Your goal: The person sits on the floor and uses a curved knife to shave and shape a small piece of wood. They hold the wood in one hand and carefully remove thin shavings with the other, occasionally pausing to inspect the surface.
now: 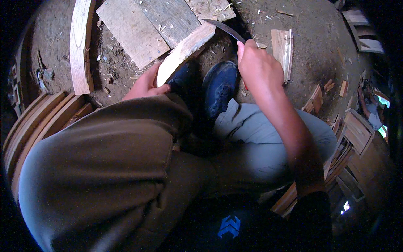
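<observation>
My left hand (145, 85) grips the near end of a curved piece of wood (183, 51), thumb on one side and fingers round the other. Its far end lies at the edge of flat wooden boards (136, 31) on the ground, and its side shows a pale, freshly cut face. In my right hand (261, 65) is a knife with a long, curved dark blade (226, 28), its handle mostly hidden by my fingers. The blade's tip reaches the far end of the wood; whether it touches cannot be told. Below sits my dark shoe (220, 86).
A long curved wooden piece (80, 48) lies at the left, above a stack of similar curved pieces (40, 119). A short wooden offcut (280, 50) rests on the dirt floor (312, 54) at the right. More wooden pieces (357, 131) are piled farther right. Shavings are scattered around.
</observation>
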Motion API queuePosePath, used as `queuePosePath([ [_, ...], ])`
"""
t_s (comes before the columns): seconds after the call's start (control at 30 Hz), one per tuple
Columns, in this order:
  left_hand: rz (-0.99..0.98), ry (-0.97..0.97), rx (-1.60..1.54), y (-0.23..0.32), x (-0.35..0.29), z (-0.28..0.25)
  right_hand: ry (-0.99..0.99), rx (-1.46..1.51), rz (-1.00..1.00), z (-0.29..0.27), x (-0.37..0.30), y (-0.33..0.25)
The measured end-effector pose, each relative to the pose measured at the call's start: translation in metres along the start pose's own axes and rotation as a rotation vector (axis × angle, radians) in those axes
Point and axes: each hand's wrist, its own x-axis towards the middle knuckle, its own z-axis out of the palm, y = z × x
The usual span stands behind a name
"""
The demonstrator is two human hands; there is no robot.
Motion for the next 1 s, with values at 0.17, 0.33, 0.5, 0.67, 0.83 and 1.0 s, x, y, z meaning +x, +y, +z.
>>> queuePosePath([
  [0.17,-0.006,0.001,-0.072,0.001,0.001,0.002,0.1,-0.068,-0.023,0.012,0.0,0.0],
  [0.33,0.013,-0.007,0.019,-0.007,0.008,-0.003,0.171,-0.149,-0.027,0.022,0.003,0.0],
  [0.5,0.031,0.004,-0.043,-0.011,0.002,-0.008,0.252,-0.045,-0.018,0.034,0.006,-0.004],
  [0.67,0.052,-0.051,0.024,-0.01,0.008,-0.01,0.228,-0.014,-0.016,0.036,0.013,0.001],
  [0.83,0.014,-0.016,-0.009,-0.009,0.005,-0.006,0.088,0.023,-0.059,0.011,0.006,0.016],
  [1.0,0.038,-0.003,-0.04,-0.011,0.003,-0.003,-0.045,0.031,-0.045,-0.012,-0.009,0.024],
])
